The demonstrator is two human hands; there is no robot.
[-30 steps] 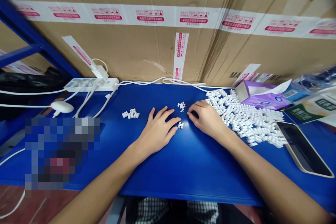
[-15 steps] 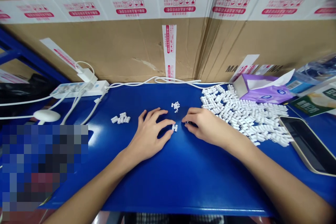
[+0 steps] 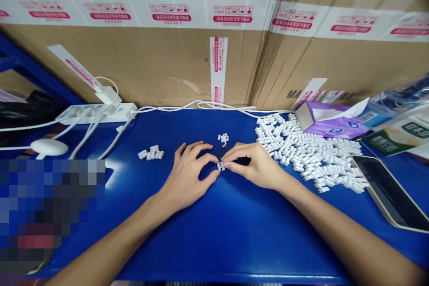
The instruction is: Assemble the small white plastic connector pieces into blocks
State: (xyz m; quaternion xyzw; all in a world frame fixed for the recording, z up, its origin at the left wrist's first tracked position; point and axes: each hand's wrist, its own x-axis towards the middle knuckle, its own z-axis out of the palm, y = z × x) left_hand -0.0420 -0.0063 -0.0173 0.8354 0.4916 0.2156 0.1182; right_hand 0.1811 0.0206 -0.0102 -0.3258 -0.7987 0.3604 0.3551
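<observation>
My left hand [image 3: 191, 174] rests on the blue table, its thumb and index finger pinching a small white plastic piece [image 3: 220, 166] with dark slots. From the right, my right hand [image 3: 253, 163] reaches to the same piece. Its thumb and index fingertips are closed together at the piece's upper right side; whatever they hold is hidden or too small to name. Just beyond the hands lies a little cluster of tiny white parts [image 3: 223, 139]. Several white plastic pieces [image 3: 152, 153] sit to the left of my left hand. A large heap of similar white pieces [image 3: 308, 149] spreads to the right.
A phone [image 3: 392, 192] lies by the heap at the right. Behind it stand a purple tissue pack [image 3: 330, 120] and a green-and-white package [image 3: 402, 132]. A power strip [image 3: 97, 113] with white cables is at the back left. Cardboard [image 3: 150, 62] walls the table's rear.
My right hand has moved left, bringing its pinched fingertips to the white piece in my left hand. The left hand keeps its pinch. The view has shifted slightly.
</observation>
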